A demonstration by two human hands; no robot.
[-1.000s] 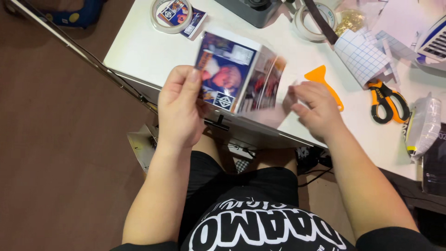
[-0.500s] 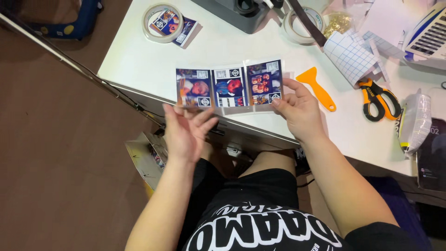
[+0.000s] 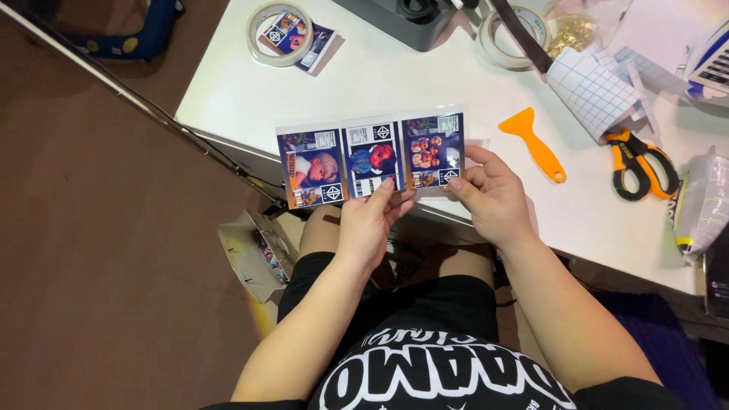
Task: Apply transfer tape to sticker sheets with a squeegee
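Three printed cards in a clear sleeve strip (image 3: 372, 158) lie spread flat at the near edge of the white tabletop (image 3: 395, 76), and both hands steady them. The left hand (image 3: 370, 220) has its fingers (image 3: 387, 188) loosely extended, tips resting on the lower edge of the middle card. The right hand (image 3: 490, 193) curls its fingers partly closed around the strip's right end, pinching the edge of the third card. By the look of it, the step in hand is laying out and aligning the strip; any next move would call for a firm hold at both ends so it stays flat. Just right of the right fingers lies an orange scraper (image 3: 535, 144); farther right, orange-handled scissors (image 3: 638, 163) and gridded paper (image 3: 592, 87). Beyond the fingers sit two tape rolls (image 3: 277, 30) (image 3: 509, 38). Nothing blocks the strip.
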